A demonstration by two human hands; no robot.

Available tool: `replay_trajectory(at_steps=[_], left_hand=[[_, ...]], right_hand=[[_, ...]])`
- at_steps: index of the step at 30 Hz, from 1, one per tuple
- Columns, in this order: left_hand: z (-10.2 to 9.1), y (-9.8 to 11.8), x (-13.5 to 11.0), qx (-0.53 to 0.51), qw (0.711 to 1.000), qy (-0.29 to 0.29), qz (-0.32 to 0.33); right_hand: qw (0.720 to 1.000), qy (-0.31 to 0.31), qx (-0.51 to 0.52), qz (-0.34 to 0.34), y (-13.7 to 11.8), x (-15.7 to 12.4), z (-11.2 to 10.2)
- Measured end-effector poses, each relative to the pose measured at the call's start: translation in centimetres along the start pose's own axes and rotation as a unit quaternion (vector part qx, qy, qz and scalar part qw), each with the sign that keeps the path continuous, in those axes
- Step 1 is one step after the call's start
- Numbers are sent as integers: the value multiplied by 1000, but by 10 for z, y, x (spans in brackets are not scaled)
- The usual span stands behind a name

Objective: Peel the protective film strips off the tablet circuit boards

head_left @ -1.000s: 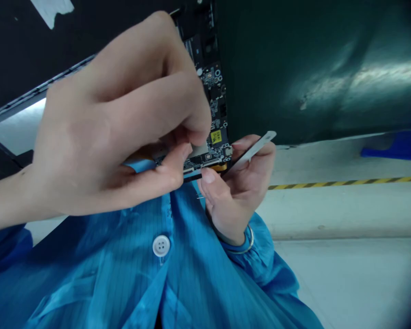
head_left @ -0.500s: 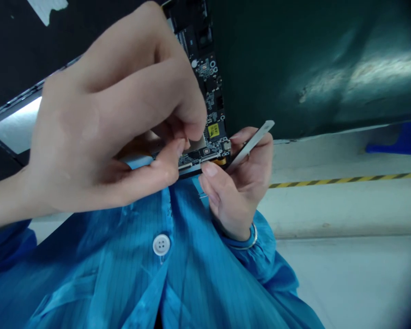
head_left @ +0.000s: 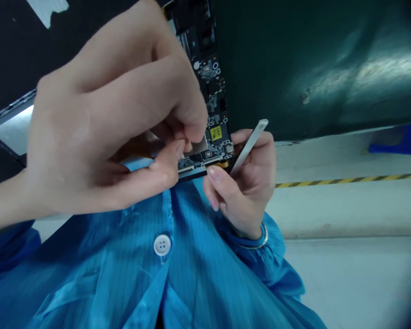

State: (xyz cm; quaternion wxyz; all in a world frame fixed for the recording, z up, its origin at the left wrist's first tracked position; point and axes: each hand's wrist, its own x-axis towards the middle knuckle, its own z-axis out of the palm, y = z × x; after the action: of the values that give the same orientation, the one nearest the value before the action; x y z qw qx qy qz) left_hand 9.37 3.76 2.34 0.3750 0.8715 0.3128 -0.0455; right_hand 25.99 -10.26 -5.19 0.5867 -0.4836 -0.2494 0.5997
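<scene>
Since the earlier frame, our right hand (head_left: 250,183) has slid slightly to the right, and the pale tool (head_left: 250,145) in it stands a little steeper; our left hand (head_left: 113,119) is almost where it was.

From the head view, we see the circuit board (head_left: 215,109) between our hands, with the dark green tabletop (head_left: 277,68) to its right. Our left hand arches over the board's left side, thumb and fingertips drawn close together; whether they pinch something, we cannot tell. Our right hand curls around the pale tool, its thumb at the board's near right corner, apparently steadying it.

The board lies uncovered, so we judge that much done; what is left we cannot tell, because the left hand hides the spot beneath it.

The board is black and crowded with tiny parts, bearing a square yellow label (head_left: 216,133), a flat grey plate (head_left: 200,147) and, near its edge, a smooth orange strip (head_left: 222,164). The tool is slim and flat, with a blunt end. At the far left, a matte black panel (head_left: 20,50) carries a ragged white patch (head_left: 51,7). Our blue jacket (head_left: 123,256) is finely striped and creased; the tabletop is glossy and scuffed.
</scene>
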Motion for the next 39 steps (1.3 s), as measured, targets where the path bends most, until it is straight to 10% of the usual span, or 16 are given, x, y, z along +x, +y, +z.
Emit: replay_trajectory(at_steps=[5, 12, 21, 39], left_hand=[[0, 4, 2, -43, 998, -33, -19], [17, 14, 8, -25, 991, 121, 45], [16, 9, 7, -24, 990, 122, 66], [18, 5, 5, -52, 989, 133, 51]], right_hand=[[1000, 12, -19, 6, 1, 1, -1], [1000, 2, 8, -1, 1, 4, -1], [995, -98, 20, -8, -1, 11, -9], [995, -94, 44, 8, -1, 6, -12]])
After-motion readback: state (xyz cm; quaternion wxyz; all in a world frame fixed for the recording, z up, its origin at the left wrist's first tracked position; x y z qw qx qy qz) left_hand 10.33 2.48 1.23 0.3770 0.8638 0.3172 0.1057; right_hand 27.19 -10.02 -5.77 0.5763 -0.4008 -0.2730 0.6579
